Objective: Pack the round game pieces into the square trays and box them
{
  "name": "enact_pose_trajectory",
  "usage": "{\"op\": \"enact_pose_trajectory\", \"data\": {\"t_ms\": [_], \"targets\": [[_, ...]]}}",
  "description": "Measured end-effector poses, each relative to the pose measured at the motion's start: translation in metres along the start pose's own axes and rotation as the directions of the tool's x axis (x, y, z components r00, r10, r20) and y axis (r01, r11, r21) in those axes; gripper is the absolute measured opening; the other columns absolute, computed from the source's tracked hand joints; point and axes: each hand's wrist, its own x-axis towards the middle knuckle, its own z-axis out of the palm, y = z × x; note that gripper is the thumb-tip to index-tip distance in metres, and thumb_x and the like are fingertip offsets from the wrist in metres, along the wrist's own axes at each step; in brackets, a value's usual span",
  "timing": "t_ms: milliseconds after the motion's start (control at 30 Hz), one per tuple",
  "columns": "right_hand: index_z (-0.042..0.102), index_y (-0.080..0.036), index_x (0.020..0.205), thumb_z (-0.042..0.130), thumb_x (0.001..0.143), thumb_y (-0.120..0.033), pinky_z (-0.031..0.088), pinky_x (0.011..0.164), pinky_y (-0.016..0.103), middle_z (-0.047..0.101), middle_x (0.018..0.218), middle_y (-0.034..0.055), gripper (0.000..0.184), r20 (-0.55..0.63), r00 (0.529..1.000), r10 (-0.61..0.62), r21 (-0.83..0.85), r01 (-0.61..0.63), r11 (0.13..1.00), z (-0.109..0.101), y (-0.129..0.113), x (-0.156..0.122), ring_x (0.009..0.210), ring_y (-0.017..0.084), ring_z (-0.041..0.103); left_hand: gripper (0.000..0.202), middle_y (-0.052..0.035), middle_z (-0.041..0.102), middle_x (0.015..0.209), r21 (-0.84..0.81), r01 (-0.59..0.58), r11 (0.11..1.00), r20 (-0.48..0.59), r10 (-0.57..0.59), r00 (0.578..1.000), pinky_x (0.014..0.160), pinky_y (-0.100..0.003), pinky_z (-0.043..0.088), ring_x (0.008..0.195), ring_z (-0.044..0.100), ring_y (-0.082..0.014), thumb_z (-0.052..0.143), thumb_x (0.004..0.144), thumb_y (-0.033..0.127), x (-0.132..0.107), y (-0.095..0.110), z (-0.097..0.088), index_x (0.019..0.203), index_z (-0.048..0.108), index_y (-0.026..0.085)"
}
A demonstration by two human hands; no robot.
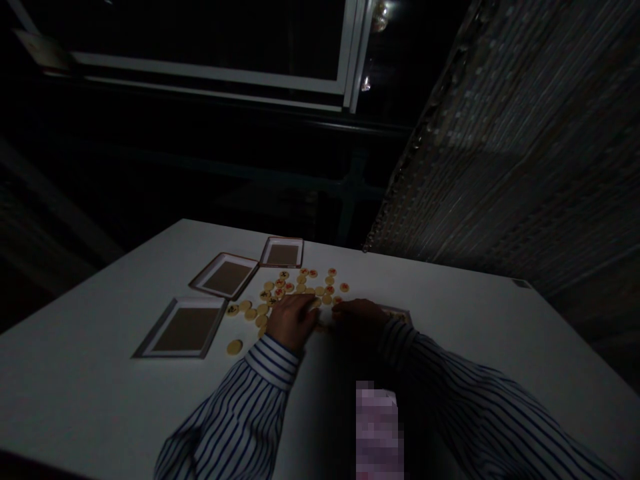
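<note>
Many round, pale xiangqi pieces (301,289) lie scattered on the white table, some showing red or black characters and others blank. My left hand (293,320) rests low over the near side of the pieces, its fingers reaching right and slightly bent, the thumb apart from them. Facing it from the right is my right hand (361,313), fingers stretched left and their tips beside the pieces; its underside is in deep shadow. I see no piece gripped in either hand. One blank xiangqi piece (235,347) lies apart, left of my left wrist.
Three shallow trays or lids stand left of and behind the pieces: a near tray (187,327), a middle tray (226,275) and a far tray (283,253). Partly behind my right wrist is a flat box (400,313). A bead curtain (500,153) hangs beyond the table's (475,313) right side.
</note>
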Motion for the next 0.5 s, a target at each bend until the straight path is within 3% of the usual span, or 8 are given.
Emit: {"op": "enact_pose_trajectory", "data": {"t_ms": [267, 500], "targets": [[0.057, -0.021, 0.091, 0.033, 0.081, -0.042, 0.038, 0.069, 0.036, 0.064, 0.087, 0.0080, 0.033, 0.002, 1.000, 0.003, -0.244, -0.002, 0.970, -0.003, -0.008, -0.004, 0.082, 0.023, 0.058, 0.027, -0.0058, 0.064, 0.093, 0.025, 0.012, 1.000, 0.008, -0.012, 1.000, 0.081, -0.036, 0.043, 0.088, 0.055, -0.0199, 0.051, 0.073, 0.029, 0.000, 0.002, -0.004, 0.096, 0.059, 0.018], [0.058, -0.021, 0.090, 0.036, 0.079, -0.046, 0.037, 0.070, 0.034, 0.062, 0.091, 0.0083, 0.035, 0.006, 1.000, 0.014, -0.242, -0.012, 0.970, -0.006, -0.008, -0.007, 0.086, 0.023, 0.055, 0.026, -0.0054, 0.064, 0.093, 0.045, 0.013, 0.999, 0.017, -0.014, 1.000, 0.081, -0.036, 0.042, 0.088, 0.055, -0.0197, 0.050, 0.073, 0.027, 0.001, 0.000, -0.005, 0.095, 0.060, 0.018]]}}
